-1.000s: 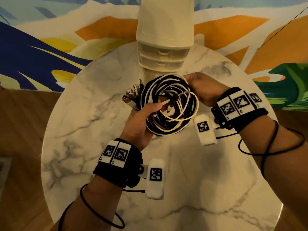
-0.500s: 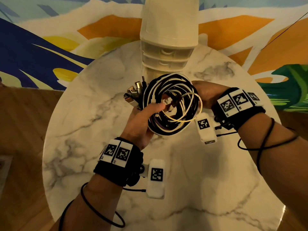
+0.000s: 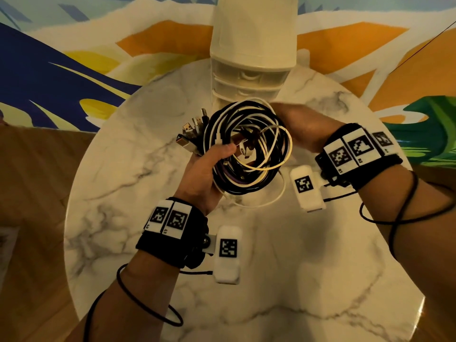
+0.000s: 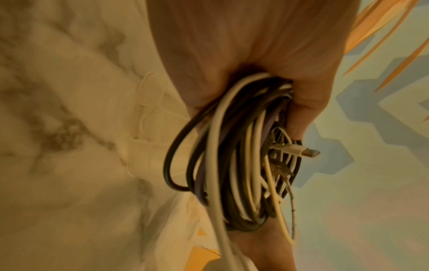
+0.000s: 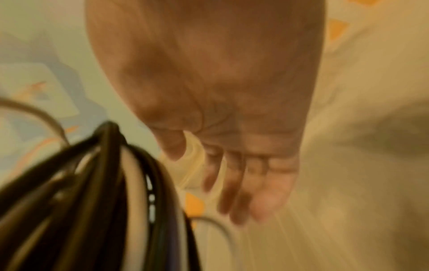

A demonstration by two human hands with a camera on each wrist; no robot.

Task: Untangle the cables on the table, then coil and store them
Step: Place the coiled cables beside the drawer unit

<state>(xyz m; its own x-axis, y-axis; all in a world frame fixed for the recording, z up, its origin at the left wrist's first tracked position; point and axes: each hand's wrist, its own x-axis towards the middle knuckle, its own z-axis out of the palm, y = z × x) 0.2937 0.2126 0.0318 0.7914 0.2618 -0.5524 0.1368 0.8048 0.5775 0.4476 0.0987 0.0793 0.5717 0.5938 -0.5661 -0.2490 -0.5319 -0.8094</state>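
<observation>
A round white marble tabletop (image 3: 123,218) fills the middle of the head view. A cream plastic drawer box (image 3: 251,45) stands at its top edge. A round bundle of black and white cables (image 3: 249,154) is held up over the middle. The left hand (image 3: 204,174) grips its lower left side. The right hand (image 3: 303,127), at its upper right, has loose, straight fingers (image 5: 234,183) and holds nothing.

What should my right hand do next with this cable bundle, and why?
Probably reach the open right hand to pull open a drawer of the drawer unit: the left hand already grips the coiled cable bundle, and the drawers look closed.
</observation>
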